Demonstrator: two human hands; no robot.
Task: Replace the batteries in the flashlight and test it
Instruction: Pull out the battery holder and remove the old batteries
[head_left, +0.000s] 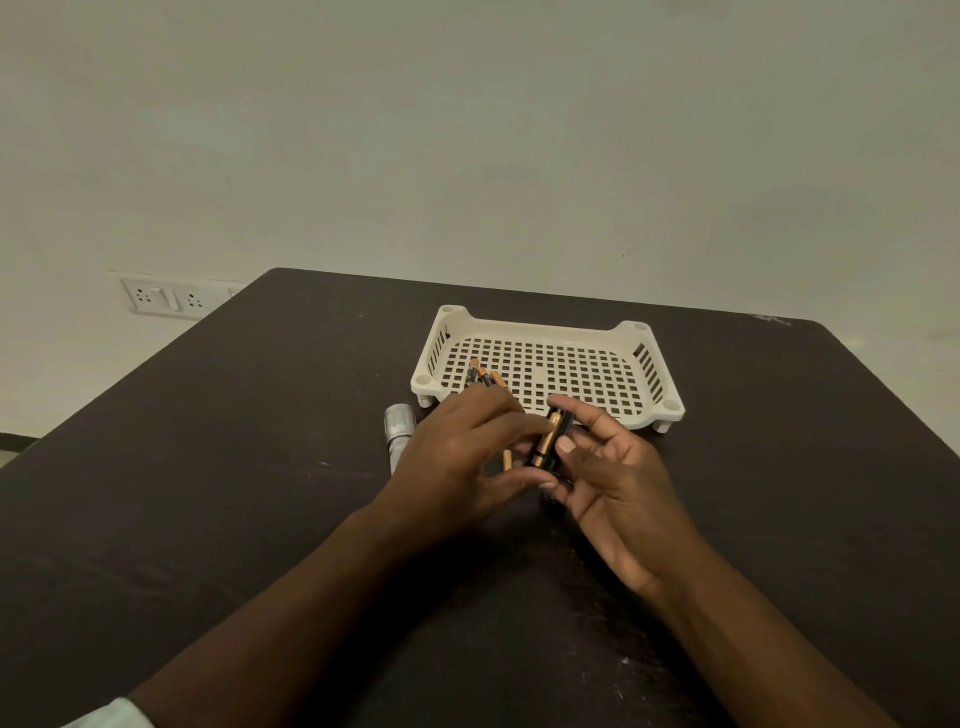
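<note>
My right hand (613, 483) holds a black battery holder (551, 439) with a copper-and-black battery in it, thumb and fingers curled round it. The fingertips of my left hand (462, 457) pinch at that battery from the left. A silver flashlight (399, 427) lies on the dark table just left of my left hand, partly hidden by it. Several more copper-and-black batteries (480, 375) lie in the near left corner of the cream tray (545, 332). One more battery (507, 460) shows below my left fingers.
The cream perforated tray stands on short feet just beyond my hands. The dark table (208, 467) ends at a pale wall behind. A wall socket plate (156, 297) sits at the far left.
</note>
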